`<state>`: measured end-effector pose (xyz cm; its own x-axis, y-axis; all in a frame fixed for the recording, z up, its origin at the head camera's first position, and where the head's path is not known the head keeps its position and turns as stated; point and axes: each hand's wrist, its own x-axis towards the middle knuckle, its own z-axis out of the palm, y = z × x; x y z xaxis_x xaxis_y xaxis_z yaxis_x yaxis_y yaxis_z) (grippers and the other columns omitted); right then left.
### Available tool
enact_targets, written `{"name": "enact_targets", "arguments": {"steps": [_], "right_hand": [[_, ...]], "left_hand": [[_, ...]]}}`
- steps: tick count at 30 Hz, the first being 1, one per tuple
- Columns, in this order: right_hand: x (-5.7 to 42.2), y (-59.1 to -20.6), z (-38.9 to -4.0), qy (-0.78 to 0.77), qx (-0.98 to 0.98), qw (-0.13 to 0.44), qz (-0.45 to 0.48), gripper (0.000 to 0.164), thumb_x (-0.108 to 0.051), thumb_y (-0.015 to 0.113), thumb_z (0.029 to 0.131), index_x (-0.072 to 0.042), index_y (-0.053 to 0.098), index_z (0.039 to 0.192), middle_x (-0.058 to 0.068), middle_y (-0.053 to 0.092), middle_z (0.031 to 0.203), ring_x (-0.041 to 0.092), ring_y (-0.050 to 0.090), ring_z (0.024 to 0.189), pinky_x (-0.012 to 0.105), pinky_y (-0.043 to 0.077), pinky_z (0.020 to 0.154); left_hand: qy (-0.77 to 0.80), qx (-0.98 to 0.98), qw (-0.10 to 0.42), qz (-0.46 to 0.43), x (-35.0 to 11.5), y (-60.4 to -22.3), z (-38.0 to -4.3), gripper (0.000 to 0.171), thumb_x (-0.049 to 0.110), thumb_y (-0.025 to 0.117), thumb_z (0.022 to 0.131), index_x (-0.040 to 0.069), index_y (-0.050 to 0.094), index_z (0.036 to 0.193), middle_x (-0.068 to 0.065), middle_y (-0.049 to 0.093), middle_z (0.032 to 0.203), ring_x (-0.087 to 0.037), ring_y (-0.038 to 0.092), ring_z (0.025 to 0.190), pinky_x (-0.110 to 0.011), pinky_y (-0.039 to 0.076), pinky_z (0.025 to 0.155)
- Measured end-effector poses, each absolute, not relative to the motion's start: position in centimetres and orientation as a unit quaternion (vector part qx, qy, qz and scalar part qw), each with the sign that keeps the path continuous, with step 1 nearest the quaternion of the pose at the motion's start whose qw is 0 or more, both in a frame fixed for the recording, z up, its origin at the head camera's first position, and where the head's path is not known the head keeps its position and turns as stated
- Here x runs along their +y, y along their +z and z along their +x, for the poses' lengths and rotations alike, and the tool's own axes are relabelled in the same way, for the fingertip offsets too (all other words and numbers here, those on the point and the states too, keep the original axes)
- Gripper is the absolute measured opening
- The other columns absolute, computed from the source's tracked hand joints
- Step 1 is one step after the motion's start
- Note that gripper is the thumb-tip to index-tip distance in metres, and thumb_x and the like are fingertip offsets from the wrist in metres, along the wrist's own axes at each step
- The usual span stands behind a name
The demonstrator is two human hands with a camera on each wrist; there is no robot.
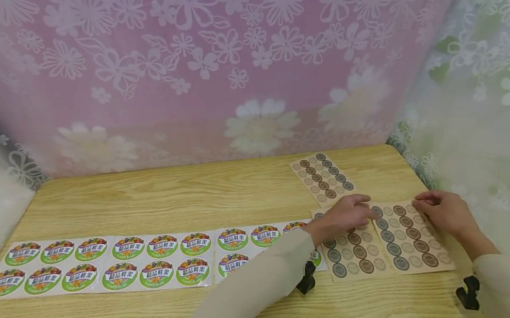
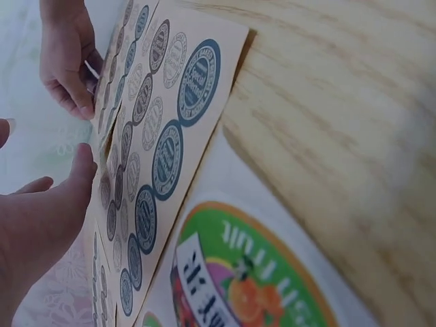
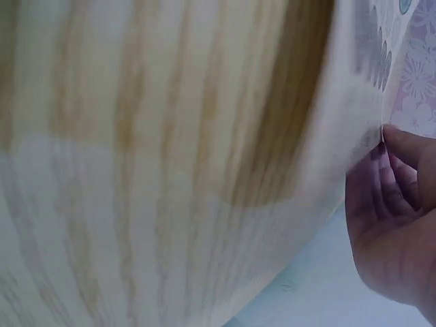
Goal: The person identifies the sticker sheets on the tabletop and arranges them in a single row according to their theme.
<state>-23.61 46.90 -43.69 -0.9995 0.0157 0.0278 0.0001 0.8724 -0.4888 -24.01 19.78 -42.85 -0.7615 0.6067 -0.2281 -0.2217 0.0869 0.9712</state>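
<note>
A tan sheet of round brown, blue-grey and pale stickers [image 1: 407, 238] lies at the right side of the table. My right hand [image 1: 447, 213] pinches its far right corner between thumb and fingers, as the right wrist view also shows. My left hand [image 1: 347, 214] reaches over a second tan sticker sheet [image 1: 354, 249], its index finger extended to the left edge of the pinched sheet. In the left wrist view, the left thumb [image 2: 83, 167] stands apart from the fingers, over the tan sheets. Behind them lies a third tan sticker sheet [image 1: 323, 179].
A long row of white sheets with round fruit stickers [image 1: 158, 271] runs leftward across the wooden table [image 1: 162, 198]; my left forearm covers part of it. A pink flowered curtain [image 1: 176, 68] hangs behind the table, and a pale flowered one [image 1: 480, 146] hangs at the right.
</note>
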Motion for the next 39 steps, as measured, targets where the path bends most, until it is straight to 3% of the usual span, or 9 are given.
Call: {"name": "enact_targets", "arguments": {"steps": [7,11,17,26,33,39], "right_hand": [[46.4,-42.9,-23.4,0.225,-0.974,0.005,-0.007,0.042,-0.032,0.051,0.099,0.007,0.062,0.108,0.026,0.064,0.096,0.041,0.060,0.083,0.052,0.046,0.068],[46.0,-42.6,-23.5,0.216,-0.976,0.001,-0.006,0.041,-0.031,0.049,0.099,0.007,0.061,0.109,0.028,0.062,0.100,0.044,0.058,0.088,0.054,0.045,0.069],[45.0,-42.6,-24.4,0.230,-0.973,0.009,0.022,0.037,-0.028,0.049,0.100,0.006,0.062,0.108,0.026,0.062,0.101,0.044,0.058,0.091,0.053,0.046,0.071],[41.3,-42.5,-26.8,0.245,-0.968,-0.013,0.061,0.038,-0.030,0.048,0.101,0.005,0.059,0.114,0.026,0.060,0.109,0.043,0.058,0.097,0.052,0.049,0.073],[36.7,-42.4,-28.8,0.259,-0.960,-0.070,0.078,0.056,-0.036,0.045,0.102,0.008,0.043,0.137,0.034,0.044,0.132,0.051,0.044,0.116,0.062,0.039,0.089],[33.6,-43.1,-30.0,0.238,-0.958,-0.105,0.120,0.061,-0.033,0.049,0.100,0.006,0.033,0.145,0.035,0.028,0.144,0.053,0.030,0.128,0.064,0.030,0.098]], "left_hand": [[0.689,0.672,0.232,0.144,18.1,-42.6,-24.9,0.042,0.008,0.058,0.093,0.006,0.051,0.135,-0.009,0.058,0.121,-0.022,0.063,0.098,-0.030,0.053,0.079],[0.679,0.705,0.163,0.122,16.3,-42.5,-26.1,0.034,0.004,0.055,0.094,0.007,0.057,0.128,-0.010,0.059,0.115,-0.017,0.061,0.090,-0.028,0.052,0.072],[0.615,0.778,0.094,0.086,12.5,-42.5,-27.9,0.031,0.008,0.051,0.096,0.007,0.058,0.126,-0.006,0.059,0.111,-0.019,0.057,0.101,-0.028,0.048,0.072],[0.582,0.806,0.095,0.051,8.1,-42.3,-29.2,0.038,0.008,0.049,0.097,0.007,0.050,0.135,-0.010,0.053,0.121,-0.024,0.055,0.108,-0.031,0.045,0.067],[0.554,0.827,0.079,0.054,5.4,-43.0,-30.1,0.040,0.008,0.049,0.096,0.006,0.049,0.136,-0.014,0.050,0.128,-0.025,0.054,0.112,-0.037,0.048,0.085],[0.533,0.840,0.073,0.069,3.0,-43.4,-30.5,0.044,0.007,0.050,0.095,0.005,0.046,0.139,-0.016,0.047,0.134,-0.027,0.050,0.118,-0.041,0.046,0.090]]}}
